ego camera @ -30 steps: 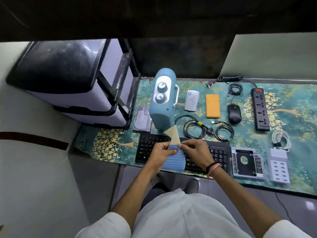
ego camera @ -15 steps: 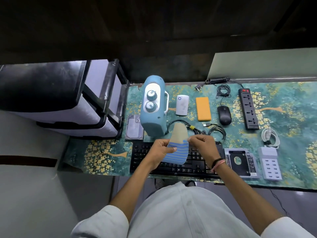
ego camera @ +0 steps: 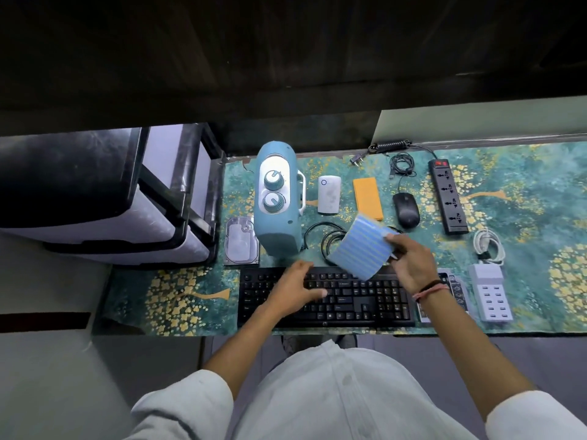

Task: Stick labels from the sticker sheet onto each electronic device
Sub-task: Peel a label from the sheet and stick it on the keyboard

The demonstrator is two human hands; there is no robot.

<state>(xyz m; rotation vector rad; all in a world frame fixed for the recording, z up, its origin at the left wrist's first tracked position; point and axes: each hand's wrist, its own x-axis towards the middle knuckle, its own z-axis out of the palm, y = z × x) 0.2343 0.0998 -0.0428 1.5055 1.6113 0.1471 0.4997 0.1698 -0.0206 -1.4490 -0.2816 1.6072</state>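
Observation:
My right hand (ego camera: pixel 413 262) grips the blue striped sticker sheet (ego camera: pixel 362 249) by its right edge, holding it tilted above the black keyboard (ego camera: pixel 365 303) and a coil of black cables (ego camera: pixel 327 236). My left hand (ego camera: pixel 295 289) lies flat on the keyboard's left half, fingertips pressed on the keys; whether a label is under them is hidden. Around them lie a blue two-knob radio (ego camera: pixel 278 198), a hard drive (ego camera: pixel 239 242), a white power bank (ego camera: pixel 329 195), an orange power bank (ego camera: pixel 367 198), a mouse (ego camera: pixel 406 209), a power strip (ego camera: pixel 448 196) and a white USB hub (ego camera: pixel 490 292).
A drive caddy (ego camera: pixel 457 290) sits partly hidden behind my right wrist. A coiled white cable (ego camera: pixel 487 246) lies above the hub. A black-and-white drawer unit (ego camera: pixel 95 192) stands to the left of the patterned green mat (ego camera: pixel 178 296). A dark wall runs behind the table.
Both hands held the sheet together before. My left hand has let go and dropped onto the keyboard; my right hand has carried the sheet up and to the right.

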